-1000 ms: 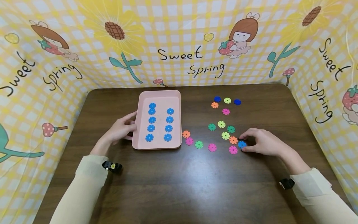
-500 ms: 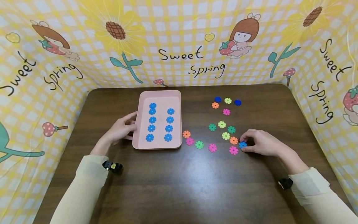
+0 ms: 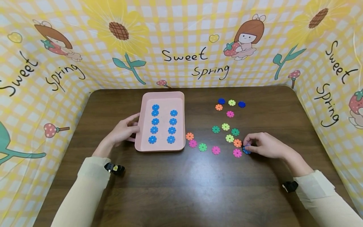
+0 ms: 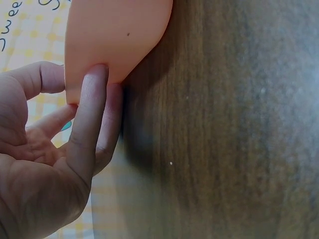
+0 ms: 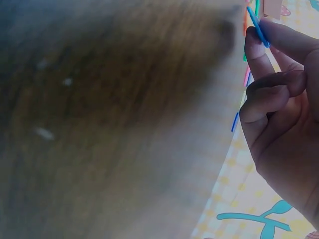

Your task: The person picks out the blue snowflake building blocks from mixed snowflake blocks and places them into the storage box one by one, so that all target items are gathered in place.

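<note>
My left hand (image 3: 122, 131) is at the left side of a pink tray (image 3: 139, 147), fingertips touching its outer wall (image 4: 114, 45) in the left wrist view. Inside the tray, blue snowflake discs (image 3: 171, 130) lie in two columns. At the right, my right hand (image 3: 263, 145) pinches a blue snowflake disc (image 3: 247, 150) between thumb and forefinger. That blue disc (image 5: 257, 27) stands tilted in the right wrist view, while the other fingers curl toward the palm. Close to this hand lie an orange disc (image 3: 237, 143) and a pink disc (image 3: 237, 153).
More loose discs lie right of the tray: a light green one (image 3: 202, 147), a pink one (image 3: 216, 150), a dark green one (image 3: 216, 129) and several others. Farther back is a dark blue disc (image 3: 241, 104). A checked cloth (image 3: 181, 41) surrounds the brown table (image 3: 181, 189).
My right thumb and forefinger have closed on the blue disc, which has tipped up from lying flat. My left hand and the tray keep their places.
</note>
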Demonstrator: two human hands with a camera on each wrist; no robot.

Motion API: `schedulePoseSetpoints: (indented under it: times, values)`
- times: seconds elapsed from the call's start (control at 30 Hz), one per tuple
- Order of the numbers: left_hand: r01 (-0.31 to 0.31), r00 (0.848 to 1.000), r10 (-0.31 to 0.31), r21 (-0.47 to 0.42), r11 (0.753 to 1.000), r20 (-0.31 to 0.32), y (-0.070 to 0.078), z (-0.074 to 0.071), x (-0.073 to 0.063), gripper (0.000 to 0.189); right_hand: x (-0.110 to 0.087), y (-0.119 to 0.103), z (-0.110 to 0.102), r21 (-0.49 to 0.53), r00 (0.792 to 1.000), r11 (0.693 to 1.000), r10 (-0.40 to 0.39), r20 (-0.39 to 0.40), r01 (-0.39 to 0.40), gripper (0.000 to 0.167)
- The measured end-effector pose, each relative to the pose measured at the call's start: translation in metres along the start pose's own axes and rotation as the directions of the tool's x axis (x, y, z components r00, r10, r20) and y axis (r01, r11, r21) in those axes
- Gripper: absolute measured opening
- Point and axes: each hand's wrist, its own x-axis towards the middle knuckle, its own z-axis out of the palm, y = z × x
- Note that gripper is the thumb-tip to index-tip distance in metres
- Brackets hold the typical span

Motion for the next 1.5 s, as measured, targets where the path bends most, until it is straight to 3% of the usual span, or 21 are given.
schedulePoseSetpoints:
  times: [0.23, 0.43, 0.7, 1.03, 1.5]
  values:
    - [0.004, 1.0, -0.004, -0.001, 1.0, 0.003, 0.009, 0.001, -0.006, 0.077, 0.009, -0.01, -0.007, 0.046, 1.0, 0.999, -0.022, -0.014, 0.023, 0.005]
    - [-0.006, 1.0, 0.006, 0.005, 1.0, -0.004, 0.001, 0.0, -0.002, 0.078, 0.025, -0.025, -0.011, 0.082, 0.998, 0.996, -0.034, -0.045, 0.038, 0.011]
    - [-0.008, 1.0, 0.008, 0.013, 1.0, -0.011, 0.002, 0.001, -0.003, 0.078, 0.054, -0.046, -0.011, 0.113, 0.996, 0.991, -0.067, -0.061, 0.074, 0.02]
    - [-0.008, 1.0, 0.008, 0.013, 1.0, -0.004, 0.002, 0.0, -0.005, 0.078, 0.107, -0.076, 0.001, 0.165, 0.984, 0.975, -0.13, -0.123, 0.15, 0.027]
    - [-0.013, 1.0, 0.013, -0.004, 1.0, -0.001, 0.001, -0.001, -0.006, 0.078, 0.19, -0.113, 0.031, 0.281, 0.96, 0.953, -0.033, -0.278, 0.114, 0.029]
